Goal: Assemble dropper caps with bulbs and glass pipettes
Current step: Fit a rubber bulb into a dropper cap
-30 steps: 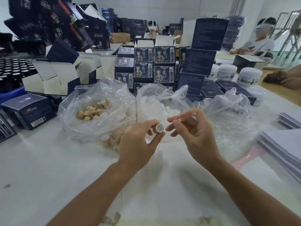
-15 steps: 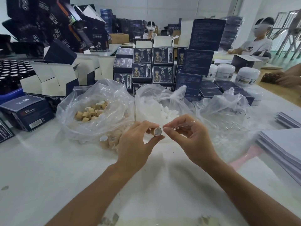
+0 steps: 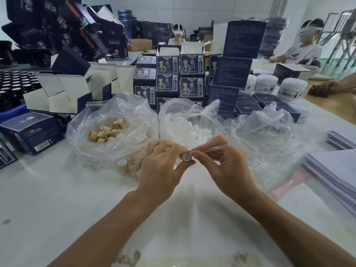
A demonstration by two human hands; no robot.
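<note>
My left hand (image 3: 161, 170) pinches the dropper cap (image 3: 186, 156), open mouth facing right. My right hand (image 3: 221, 168) pinches the glass pipette (image 3: 215, 148), long axis running right and slightly up, near end just at the cap's mouth. Both are above the table (image 3: 57, 199), in front of the bags.

A white table (image 3: 48, 199) carries the clutter. Far centre stands a stack of dark blue printed boxes (image 3: 180, 78), with open white-flapped cartons (image 3: 63, 93) to their left and a closed blue box (image 3: 30, 132) lying near the left edge. Rows of dark bottles (image 3: 13, 83) fill the far left. White jars (image 3: 292, 88) sit far right (labels too small to read), and a pile of grey sheets (image 3: 335, 170) lies at the right edge. Two people sit in the background.
</note>
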